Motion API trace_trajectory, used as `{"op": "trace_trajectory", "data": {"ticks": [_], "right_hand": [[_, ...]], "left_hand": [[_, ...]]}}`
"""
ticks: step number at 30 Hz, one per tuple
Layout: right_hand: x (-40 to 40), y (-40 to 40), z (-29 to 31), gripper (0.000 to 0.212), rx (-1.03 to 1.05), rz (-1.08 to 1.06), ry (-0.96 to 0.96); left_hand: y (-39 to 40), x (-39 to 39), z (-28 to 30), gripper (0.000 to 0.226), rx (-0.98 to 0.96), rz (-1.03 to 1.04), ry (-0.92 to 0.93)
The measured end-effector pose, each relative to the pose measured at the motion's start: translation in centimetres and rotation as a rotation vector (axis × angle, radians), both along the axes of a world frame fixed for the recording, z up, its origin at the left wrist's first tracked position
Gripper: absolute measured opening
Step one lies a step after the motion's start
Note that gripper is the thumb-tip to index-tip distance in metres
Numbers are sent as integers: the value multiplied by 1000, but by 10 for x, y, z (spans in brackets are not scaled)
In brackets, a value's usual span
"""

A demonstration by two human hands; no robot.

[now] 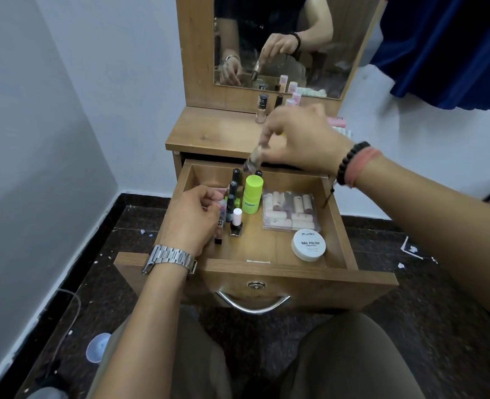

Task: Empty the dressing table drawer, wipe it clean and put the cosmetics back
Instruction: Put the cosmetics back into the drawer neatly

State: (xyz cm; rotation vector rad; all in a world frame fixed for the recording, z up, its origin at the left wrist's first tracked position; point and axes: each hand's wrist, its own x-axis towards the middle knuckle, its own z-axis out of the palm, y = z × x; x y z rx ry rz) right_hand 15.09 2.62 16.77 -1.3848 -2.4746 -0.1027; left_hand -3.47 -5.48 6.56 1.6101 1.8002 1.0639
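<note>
The wooden drawer [269,273] stands pulled out below the tabletop [209,131]. Inside it are several nail polish bottles [236,223], a lime green bottle [253,194], a clear pouch of small tubes [291,210] and a white nail polish remover jar [309,244]. My right hand [301,139] pinches a small clear bottle [253,159] by its top, above the drawer's back edge. My left hand [192,220] is inside the drawer at the left, its fingers curled round a small bottle [220,228].
On the tabletop by the mirror [281,44] stand a clear bottle with a black cap [261,109] and several pink tubes [292,100]. A blue curtain [451,47] hangs at the right. My knees are below the drawer handle [254,306]. A cable lies on the dark floor at left.
</note>
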Motion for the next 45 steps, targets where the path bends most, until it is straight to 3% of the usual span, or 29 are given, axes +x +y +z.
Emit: {"op": "trace_trajectory", "data": {"ticks": [3,12,26,36,45], "right_hand": [[8,-16,-25,20,-67,74,-68],[-5,-9,-89,31,-145,8,-287],[-24,-11,-89,36,-166,-43,-321],[1,-42,-59,39,-198,-57,-117],[62,-124,-28,33,-324,-167,203]], "left_hand": [[0,0,-1,12,-7,0,-3],[1,-1,-3,12,13,-1,-9],[2,-4,-5,13,25,-15,-2],[1,-3,-4,17,24,-11,-2],[-7,3,0,12,46,-65,184]]}}
